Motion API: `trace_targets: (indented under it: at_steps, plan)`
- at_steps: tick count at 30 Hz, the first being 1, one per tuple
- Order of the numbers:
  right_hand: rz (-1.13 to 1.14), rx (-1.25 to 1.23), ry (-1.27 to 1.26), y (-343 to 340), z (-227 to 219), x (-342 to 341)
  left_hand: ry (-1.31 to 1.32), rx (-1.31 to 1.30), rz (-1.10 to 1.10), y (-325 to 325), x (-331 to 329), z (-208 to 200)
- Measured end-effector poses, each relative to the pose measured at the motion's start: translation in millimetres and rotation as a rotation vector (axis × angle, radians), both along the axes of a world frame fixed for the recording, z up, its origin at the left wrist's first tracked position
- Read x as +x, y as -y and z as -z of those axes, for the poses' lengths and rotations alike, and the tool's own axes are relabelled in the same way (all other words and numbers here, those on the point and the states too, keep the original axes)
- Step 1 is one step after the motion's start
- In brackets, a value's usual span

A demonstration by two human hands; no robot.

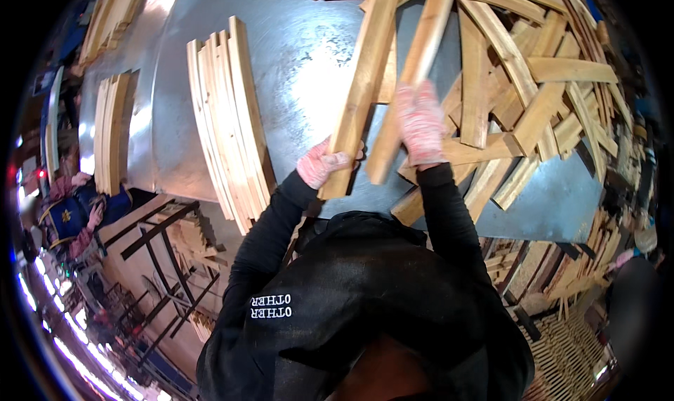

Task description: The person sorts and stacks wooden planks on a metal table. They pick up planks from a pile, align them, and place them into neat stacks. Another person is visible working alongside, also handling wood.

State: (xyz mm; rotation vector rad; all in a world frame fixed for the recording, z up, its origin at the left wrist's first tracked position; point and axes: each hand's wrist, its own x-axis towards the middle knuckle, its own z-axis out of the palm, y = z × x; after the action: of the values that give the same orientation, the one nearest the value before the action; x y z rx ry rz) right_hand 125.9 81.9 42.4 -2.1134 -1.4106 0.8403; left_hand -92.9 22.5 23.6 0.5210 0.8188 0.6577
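Both my hands wear pink-and-white knit gloves. My left hand (323,163) is closed round the near end of a long wooden slat (366,78), thumb on its upper face and fingertips showing at its far side. The slat slants away across the metal table. Just to the right, my right hand (421,123), slightly blurred, grips a second slat (430,36) from above. That slat's near end sticks out to the left of the hand, and its fingers partly hide the wood.
A jumbled pile of curved wooden slats (519,85) covers the table's right side. On the left stands a neat row of slats (223,120), with a smaller stack (111,134) beyond. The metal table (291,43) lies between. A person (77,215) is at the far left, near a dark metal frame (165,253).
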Motion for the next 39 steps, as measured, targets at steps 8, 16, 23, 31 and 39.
trace_targets:
  at_steps: [8, 16, 23, 31, 39]
  plan:
    - [-0.181, 0.181, 0.286, -51, 31, -19, 0.109, -0.066, -0.089, 46, 1, 0]
    - [-0.279, -0.197, -0.691, -55, 14, -11, -0.037, -0.145, -0.388, 62, -17, -33]
    - [-0.113, -0.465, -1.648, 56, 37, -23, -0.413, -0.037, -0.435, 57, -5, 1]
    - [-0.299, -0.378, -0.994, 50, 53, -107, -0.748, 0.147, -0.389, 84, -1, 31]
    - [-0.417, -0.473, -1.122, 38, 76, -112, -1.485, 0.057, -0.235, 97, -63, 2]
